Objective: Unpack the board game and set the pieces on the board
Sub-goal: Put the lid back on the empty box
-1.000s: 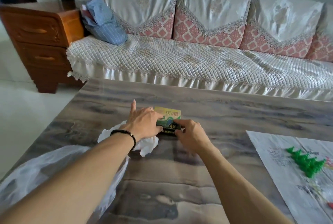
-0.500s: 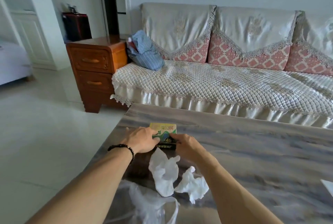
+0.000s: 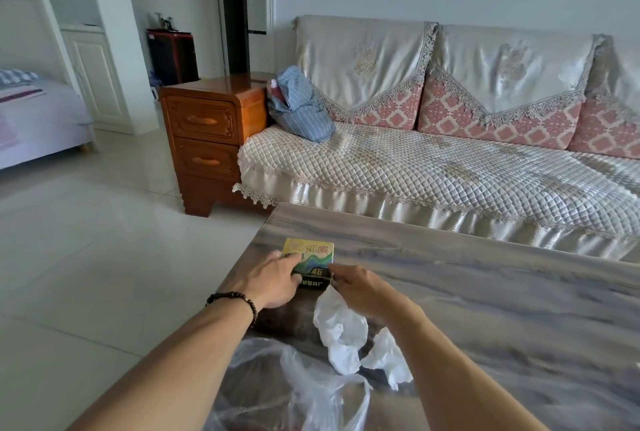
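A small game box [image 3: 310, 257] with a yellow, green and black lid lies flat on the grey marbled table [image 3: 502, 309], near its far left corner. My left hand [image 3: 273, 278] grips the box's left side, fingers on the lid and thumb at the near edge. From the right, my right hand [image 3: 360, 286] pinches the near right corner. The board and the pieces are out of view.
Two crumpled white papers [image 3: 343, 330] lie just under my right wrist, and a clear plastic bag [image 3: 304, 389] lies at the near edge. The table's left edge is close to my left hand. A covered sofa [image 3: 433, 167] and a wooden cabinet [image 3: 207, 139] stand beyond.
My view has swung left and up, so the paper board with green pieces left the frame. Both hands have moved the box away from the crumpled papers, toward the table's far left corner.
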`<state>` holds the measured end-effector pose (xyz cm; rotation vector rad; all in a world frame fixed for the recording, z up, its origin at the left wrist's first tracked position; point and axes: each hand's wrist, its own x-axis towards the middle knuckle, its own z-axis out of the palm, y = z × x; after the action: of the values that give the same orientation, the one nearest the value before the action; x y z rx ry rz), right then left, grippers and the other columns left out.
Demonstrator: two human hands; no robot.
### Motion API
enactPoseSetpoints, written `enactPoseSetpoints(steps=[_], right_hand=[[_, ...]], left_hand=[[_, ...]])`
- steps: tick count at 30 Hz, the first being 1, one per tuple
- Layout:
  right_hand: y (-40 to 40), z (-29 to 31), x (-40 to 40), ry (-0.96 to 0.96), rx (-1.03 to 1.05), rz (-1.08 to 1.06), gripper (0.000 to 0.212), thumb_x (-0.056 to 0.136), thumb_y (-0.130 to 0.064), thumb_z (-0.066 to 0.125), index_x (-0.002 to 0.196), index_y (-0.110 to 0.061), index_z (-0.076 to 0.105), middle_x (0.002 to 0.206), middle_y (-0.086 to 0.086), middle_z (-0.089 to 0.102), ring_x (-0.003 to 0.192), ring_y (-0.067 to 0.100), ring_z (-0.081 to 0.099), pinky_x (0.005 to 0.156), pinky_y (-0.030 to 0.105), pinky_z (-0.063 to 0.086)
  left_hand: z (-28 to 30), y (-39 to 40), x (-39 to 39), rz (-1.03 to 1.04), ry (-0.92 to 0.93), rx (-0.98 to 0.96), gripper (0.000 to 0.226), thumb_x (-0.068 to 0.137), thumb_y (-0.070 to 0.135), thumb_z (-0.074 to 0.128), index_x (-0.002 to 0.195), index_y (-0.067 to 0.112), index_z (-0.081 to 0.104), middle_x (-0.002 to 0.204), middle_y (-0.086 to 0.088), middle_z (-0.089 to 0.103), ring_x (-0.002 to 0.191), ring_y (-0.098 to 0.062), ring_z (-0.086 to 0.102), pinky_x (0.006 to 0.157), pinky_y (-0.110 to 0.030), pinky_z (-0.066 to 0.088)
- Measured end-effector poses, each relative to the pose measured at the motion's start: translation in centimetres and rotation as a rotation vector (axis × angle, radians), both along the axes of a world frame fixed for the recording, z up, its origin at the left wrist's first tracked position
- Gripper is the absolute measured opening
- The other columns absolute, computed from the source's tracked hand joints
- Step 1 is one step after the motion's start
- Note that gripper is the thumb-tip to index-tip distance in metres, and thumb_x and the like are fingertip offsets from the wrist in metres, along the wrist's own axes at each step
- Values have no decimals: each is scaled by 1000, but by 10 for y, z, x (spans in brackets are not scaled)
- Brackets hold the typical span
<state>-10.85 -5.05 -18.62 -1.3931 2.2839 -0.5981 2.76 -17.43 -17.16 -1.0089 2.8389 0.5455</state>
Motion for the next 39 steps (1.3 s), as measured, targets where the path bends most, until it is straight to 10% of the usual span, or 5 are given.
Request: enactPoseSetpoints(steps=[16,24,33,39], right_hand=[[3,-8,19,65,25,-43,34,97,-29,28,124,-34,48,117,4,64,100,27,58,89,45,47],[72,1,58,359,164,5,52,95,-59,32,145,-49,20,154,-5,24,139,25,26,109,51,22],[90,-28,93,376,-105,-192,18,89,-20,51,88,-10,66,102,5,62,99,31,52,76,37,44],[110,-27,97,233,-184,-246,13,79,-8,56,81,-2,67,92,14,62,83,37,57,66,37,43]], left_hand=[[0,12,23,-84,-79,-93,58,102,43,37,155,28,16,164,0,3,149,-25,14,118,-54,15],[5,66,68,-201,24,-161,62,100,56,29,154,28,18,164,3,9,150,-17,2,120,-49,3],[-23,119,126,-76,-125,33,118,64,87,54,155,31,5,164,-3,3,150,-29,-3,119,-52,10],[-31,134,117,-108,201,-179,39,88,40,60,121,22,52,121,0,58,115,-21,50,92,-30,42]])
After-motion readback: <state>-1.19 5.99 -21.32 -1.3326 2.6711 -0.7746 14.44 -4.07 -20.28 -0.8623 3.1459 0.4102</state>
